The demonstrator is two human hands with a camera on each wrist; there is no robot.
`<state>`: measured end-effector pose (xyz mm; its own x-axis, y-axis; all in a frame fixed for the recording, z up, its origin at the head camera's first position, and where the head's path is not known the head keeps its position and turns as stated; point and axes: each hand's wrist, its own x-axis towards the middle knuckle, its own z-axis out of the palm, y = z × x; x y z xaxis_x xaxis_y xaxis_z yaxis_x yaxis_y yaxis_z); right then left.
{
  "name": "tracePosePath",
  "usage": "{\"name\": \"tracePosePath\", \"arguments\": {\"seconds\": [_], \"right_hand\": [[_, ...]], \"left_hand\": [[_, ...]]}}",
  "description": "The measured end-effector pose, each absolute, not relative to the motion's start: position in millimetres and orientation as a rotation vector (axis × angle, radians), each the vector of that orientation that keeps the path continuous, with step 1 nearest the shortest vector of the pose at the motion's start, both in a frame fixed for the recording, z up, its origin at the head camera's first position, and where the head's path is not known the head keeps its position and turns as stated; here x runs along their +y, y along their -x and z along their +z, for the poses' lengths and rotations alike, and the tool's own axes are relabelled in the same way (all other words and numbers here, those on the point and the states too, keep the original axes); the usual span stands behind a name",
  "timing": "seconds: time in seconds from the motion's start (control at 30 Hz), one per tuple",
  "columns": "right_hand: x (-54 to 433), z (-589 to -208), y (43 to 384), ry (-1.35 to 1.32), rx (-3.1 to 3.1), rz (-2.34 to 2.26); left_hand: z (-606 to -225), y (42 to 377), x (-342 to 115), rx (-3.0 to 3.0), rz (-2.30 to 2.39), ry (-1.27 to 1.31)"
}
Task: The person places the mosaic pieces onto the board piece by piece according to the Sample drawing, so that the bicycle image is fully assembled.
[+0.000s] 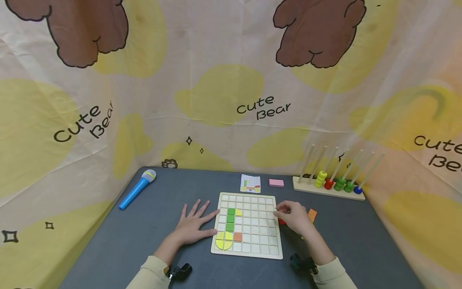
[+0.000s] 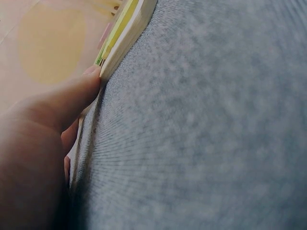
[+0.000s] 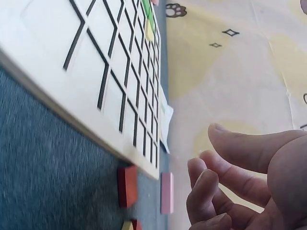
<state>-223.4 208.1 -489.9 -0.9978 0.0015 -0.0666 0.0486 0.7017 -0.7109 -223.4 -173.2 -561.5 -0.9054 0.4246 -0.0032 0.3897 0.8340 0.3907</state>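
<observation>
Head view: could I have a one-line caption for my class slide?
Left hand spread against the board, right hand hovering at its opposite edge.

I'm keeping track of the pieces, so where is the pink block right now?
In the head view, the pink block lies toward the far side of the table, just right of the printed card, beyond the grid board.

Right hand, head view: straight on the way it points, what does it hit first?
Probably the white grid board: the right hand is at its right edge, pointing inward across it. Height above the squares is hard to judge, so it might pass over.
</observation>
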Motion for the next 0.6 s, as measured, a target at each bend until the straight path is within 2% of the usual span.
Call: {"name": "tracePosePath", "arguments": {"seconds": [0.6], "right_hand": [[273,-488,223,-0.168,2.862,-1.200]], "left_hand": [[-554,222,-172,2.918,0.573,-0.652]]}}
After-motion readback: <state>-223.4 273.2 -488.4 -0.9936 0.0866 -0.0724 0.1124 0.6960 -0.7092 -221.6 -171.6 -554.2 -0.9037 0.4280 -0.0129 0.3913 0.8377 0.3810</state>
